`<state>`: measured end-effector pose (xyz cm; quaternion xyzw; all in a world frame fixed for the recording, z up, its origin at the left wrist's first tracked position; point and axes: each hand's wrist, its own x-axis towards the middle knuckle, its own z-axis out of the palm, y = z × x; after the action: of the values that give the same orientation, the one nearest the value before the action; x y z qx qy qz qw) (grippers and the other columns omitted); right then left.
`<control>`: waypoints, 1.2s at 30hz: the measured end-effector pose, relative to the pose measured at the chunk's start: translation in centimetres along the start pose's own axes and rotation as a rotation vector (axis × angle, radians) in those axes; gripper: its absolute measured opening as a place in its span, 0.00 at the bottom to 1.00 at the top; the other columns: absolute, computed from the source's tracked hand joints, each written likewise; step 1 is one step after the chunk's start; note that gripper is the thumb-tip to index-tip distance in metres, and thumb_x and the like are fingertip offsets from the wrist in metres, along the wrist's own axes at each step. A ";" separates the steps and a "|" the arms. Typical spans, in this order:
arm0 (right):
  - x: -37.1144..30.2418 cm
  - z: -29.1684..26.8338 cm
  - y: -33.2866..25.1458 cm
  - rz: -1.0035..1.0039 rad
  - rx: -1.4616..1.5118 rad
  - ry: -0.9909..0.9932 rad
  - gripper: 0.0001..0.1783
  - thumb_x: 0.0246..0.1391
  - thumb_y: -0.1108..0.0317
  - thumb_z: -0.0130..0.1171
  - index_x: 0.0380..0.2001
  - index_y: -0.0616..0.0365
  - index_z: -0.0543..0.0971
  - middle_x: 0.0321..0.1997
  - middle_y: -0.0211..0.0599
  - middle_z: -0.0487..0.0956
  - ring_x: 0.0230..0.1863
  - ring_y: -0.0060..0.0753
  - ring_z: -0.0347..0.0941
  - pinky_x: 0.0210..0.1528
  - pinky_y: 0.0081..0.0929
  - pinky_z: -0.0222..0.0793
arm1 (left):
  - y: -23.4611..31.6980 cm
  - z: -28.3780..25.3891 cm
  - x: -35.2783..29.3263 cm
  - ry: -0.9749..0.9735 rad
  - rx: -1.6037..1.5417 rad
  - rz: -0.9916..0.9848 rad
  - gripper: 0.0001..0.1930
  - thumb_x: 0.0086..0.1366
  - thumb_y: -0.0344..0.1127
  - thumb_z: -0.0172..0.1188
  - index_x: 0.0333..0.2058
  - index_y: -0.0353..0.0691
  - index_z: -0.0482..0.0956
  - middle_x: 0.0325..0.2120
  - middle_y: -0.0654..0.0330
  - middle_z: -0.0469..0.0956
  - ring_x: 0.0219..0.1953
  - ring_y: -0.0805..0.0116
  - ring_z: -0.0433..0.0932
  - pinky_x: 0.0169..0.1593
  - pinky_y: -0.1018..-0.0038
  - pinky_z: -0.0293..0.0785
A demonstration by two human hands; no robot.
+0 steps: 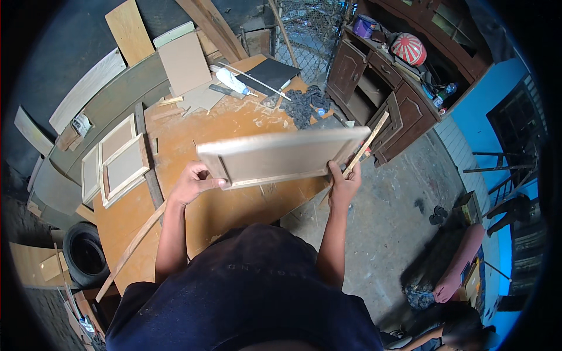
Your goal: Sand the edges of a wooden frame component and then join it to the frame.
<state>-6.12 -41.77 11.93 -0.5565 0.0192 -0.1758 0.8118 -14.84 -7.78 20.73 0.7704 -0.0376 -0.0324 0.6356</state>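
A wood-framed panel (275, 157) with a grey-beige face is tilted up above the workbench, gripped at both ends. My left hand (196, 182) is closed on its left lower corner, with the thumb lying along the frame. At the right end, my right hand (345, 181) grips the frame, thumb on the near face. A narrow wooden strip (369, 138) runs up past the fingers of my right hand; I cannot tell if they hold it too. Another long strip (132, 248) slants beside my left forearm. Similar framed panels (124, 169) lie at the bench's left side.
On the orange-brown bench (170, 128) are a white glue bottle (232, 81), dark crumpled cloth (304, 105) and a black board (271, 76). Boards lean at the back. A brown cabinet (404, 108) stands back right, a tyre (86, 254) lower left. Another person (456, 327) is at lower right.
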 end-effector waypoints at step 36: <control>1.0 -1.0 -0.8 0.178 0.027 -0.043 0.18 0.52 0.73 0.70 0.46 0.64 0.79 0.31 0.27 0.81 0.25 0.13 0.72 0.24 0.13 0.63 | -1.0 -1.7 -0.4 -0.043 -0.070 -0.225 0.19 0.58 0.29 0.70 0.49 0.35 0.81 0.43 0.61 0.83 0.45 0.73 0.79 0.54 0.73 0.71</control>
<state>-5.61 -43.27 12.47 -0.5453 0.0490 -0.0912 0.8318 -15.03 -5.87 20.09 0.7464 0.0366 -0.1215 0.6533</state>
